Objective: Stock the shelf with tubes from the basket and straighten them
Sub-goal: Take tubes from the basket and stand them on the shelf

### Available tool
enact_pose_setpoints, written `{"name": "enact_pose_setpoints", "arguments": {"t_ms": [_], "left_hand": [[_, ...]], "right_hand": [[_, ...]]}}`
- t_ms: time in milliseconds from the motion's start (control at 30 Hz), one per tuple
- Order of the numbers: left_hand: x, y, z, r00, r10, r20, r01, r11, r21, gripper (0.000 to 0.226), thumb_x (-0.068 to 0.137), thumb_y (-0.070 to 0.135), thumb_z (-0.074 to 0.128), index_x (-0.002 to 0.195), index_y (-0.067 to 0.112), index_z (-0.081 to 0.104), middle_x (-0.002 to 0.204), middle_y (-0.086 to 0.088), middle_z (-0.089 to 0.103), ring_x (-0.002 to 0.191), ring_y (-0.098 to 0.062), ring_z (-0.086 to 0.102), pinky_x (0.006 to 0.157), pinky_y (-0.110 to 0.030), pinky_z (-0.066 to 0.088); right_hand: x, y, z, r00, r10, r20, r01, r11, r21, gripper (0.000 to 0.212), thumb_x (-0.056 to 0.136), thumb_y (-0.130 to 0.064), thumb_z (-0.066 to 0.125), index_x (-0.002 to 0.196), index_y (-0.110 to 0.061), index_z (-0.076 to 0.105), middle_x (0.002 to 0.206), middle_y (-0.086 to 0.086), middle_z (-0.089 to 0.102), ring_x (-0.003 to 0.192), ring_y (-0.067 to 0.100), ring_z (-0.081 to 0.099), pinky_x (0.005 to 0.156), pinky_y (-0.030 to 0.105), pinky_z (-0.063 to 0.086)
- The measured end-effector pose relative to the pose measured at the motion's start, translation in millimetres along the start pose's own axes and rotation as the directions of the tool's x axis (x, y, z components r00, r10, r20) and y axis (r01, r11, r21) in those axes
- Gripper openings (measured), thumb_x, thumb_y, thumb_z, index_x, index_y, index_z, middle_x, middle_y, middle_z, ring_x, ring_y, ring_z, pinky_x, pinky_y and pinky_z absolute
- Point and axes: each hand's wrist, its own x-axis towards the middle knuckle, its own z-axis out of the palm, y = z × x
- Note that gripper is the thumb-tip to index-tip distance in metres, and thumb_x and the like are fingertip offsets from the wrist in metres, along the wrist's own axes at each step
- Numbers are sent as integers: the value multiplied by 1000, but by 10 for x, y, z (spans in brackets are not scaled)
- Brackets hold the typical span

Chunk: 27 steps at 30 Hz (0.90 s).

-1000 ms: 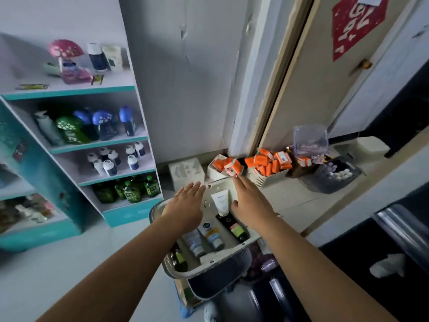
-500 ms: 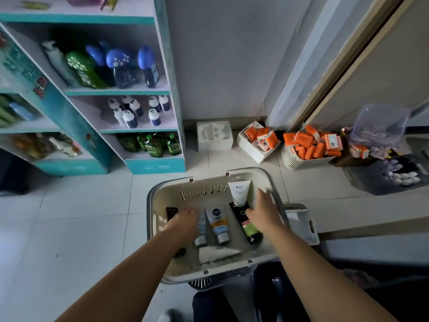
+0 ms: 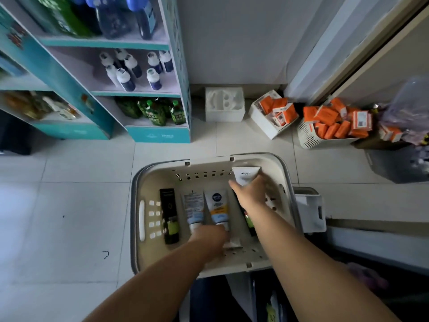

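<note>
left hand (image 3: 207, 237) low in basket (image 3: 134, 205) | right hand (image 3: 251, 196) grips white tube (image 3: 245, 176)

basket (image 3: 136, 205) open-topped, walled round tubes (image 3: 218, 210) | shelf (image 3: 134, 94) fronts open | orange boxes (image 3: 334, 126) crowd floor (image 3: 69, 205) right

a cream basket (image 3: 139, 205) sits on the tiled floor (image 3: 69, 205), near the teal shelf (image 3: 160, 135). in its far right corner the right hand (image 3: 251, 196) grips a white tube (image 3: 246, 175), thumb on one side, fingers on the other. the left hand (image 3: 207, 237), blurred, is at the near edge by the caps of two pale tubes (image 3: 193, 205). a black tube (image 3: 169, 214) lies along the left edge.
</note>
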Motion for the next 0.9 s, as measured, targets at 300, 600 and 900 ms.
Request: {"name": "enact_pose_setpoints", "arguments": {"t_ms": [300, 600, 900], "left_hand": [[208, 107, 37, 982, 149, -115, -104, 938, 330, 25, 94, 6, 47, 112, 1, 63, 117, -17, 64, 101, -35, 62, 80, -42, 47], [21, -198, -32, 971, -119, -207, 59, 959, -276, 29, 94, 39, 47, 112, 22, 63, 112, -1, 60, 98, -22, 61, 84, -38, 54], [-314, -416, -316, 905, -386, -179, -147, 109, -983, 13, 91, 39, 60, 97, 33, 69, 104, -10, 70, 93, -26, 66, 85, -46, 55]], "right_hand": [[122, -189, 270, 983, 149, -107, -143, 988, 56, 114, 76, -47, 78, 147, 8, 9, 153, 23, 20, 140, 33, 26, 106, 38, 36], [157, -28, 181, 989, 133, -67, -112, 959, 262, 70, 68, -37, 76, 119, 0, 44, 117, 11, 58, 97, 30, 61, 72, 32, 49], [-120, 77, -204, 950, -19, 313, -103, 924, 368, 43, 81, -38, 64, 121, -35, 52, 108, -2, 65, 96, 16, 61, 81, 37, 51]]}}
